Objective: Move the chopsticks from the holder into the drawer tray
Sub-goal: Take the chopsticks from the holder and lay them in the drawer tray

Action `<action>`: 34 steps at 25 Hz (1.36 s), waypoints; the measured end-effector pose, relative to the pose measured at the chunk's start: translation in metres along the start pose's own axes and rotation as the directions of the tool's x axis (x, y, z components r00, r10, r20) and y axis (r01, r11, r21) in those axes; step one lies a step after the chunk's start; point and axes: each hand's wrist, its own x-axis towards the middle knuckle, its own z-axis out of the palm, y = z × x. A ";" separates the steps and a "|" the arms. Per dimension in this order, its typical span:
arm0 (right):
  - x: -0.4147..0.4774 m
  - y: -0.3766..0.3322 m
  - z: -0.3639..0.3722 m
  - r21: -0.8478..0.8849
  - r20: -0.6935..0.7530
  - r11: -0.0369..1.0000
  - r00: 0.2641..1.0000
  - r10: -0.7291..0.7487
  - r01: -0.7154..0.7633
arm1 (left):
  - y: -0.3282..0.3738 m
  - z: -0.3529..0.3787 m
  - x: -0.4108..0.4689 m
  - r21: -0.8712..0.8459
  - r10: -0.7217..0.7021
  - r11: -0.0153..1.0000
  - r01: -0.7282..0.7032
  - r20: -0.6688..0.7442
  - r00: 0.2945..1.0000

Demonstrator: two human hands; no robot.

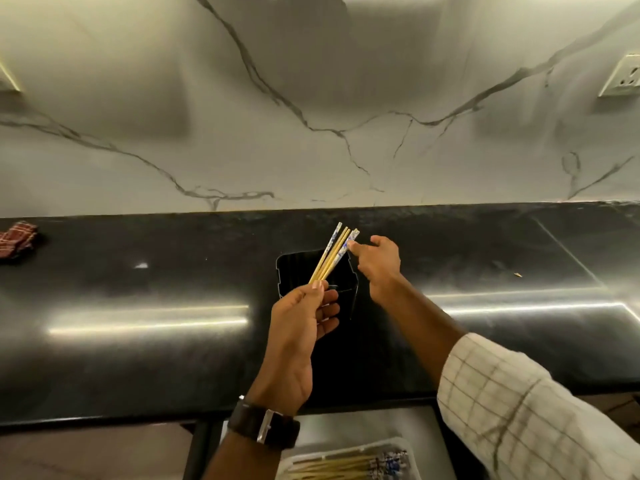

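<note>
Over the holder (pixel 317 271), left hand (pixel 298 327) pinching chopsticks (pixel 332 252), right hand (pixel 379 263) touching tips

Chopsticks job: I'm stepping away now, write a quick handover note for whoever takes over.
Left hand: shut on a bundle of chopsticks, held above the black holder on the counter.
Right hand: open, fingers touching the bundle's patterned tips.
Done: several chopsticks already lie in the drawer tray below the counter edge.
Left: carry this bundle down into the tray. Whether more remain in the holder can't be seen.
</note>
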 end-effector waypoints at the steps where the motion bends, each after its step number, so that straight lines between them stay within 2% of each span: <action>1: 0.009 0.000 0.005 -0.021 0.015 1.000 1.000 0.003 -0.003 | -0.001 -0.002 0.005 0.000 -0.006 1.000 0.006 -0.002 1.000; 8: 0.035 0.004 0.018 -0.138 -0.063 0.987 0.994 -0.092 0.083 | -0.010 -0.015 0.025 -0.039 -0.054 0.998 0.054 -0.004 0.999; 15: 0.039 -0.002 0.024 -0.274 -0.052 0.943 0.977 -0.209 0.187 | -0.014 -0.015 0.035 -0.097 -0.083 0.992 0.082 -0.011 0.996; 20: 0.036 -0.006 0.019 -0.285 -0.009 0.927 0.966 -0.257 0.244 | -0.019 -0.017 0.033 -0.127 -0.102 0.987 0.100 -0.011 0.995; 26: 0.020 -0.019 0.004 -0.268 0.019 0.875 0.910 -0.413 0.403 | -0.018 -0.019 0.031 -0.180 -0.063 0.982 0.058 -0.020 0.998; 29: 0.006 -0.036 -0.007 -0.275 0.040 0.826 0.864 -0.502 0.493 | -0.010 -0.010 0.030 -0.127 -0.001 0.992 -0.002 -0.026 1.000; 31: -0.008 -0.052 -0.018 -0.263 0.055 0.764 0.800 -0.598 0.589 | -0.001 -0.004 0.031 0.013 0.125 0.992 -0.124 -0.053 0.991; 33: -0.027 -0.069 -0.029 -0.256 0.082 0.663 0.699 -0.710 0.703 | 0.014 0.003 0.036 0.244 0.333 0.917 -0.316 -0.032 0.942; 34: -0.038 -0.077 -0.036 -0.257 0.100 0.600 0.639 -0.763 0.757 | 0.025 0.007 0.036 0.349 0.425 0.843 -0.409 0.034 0.905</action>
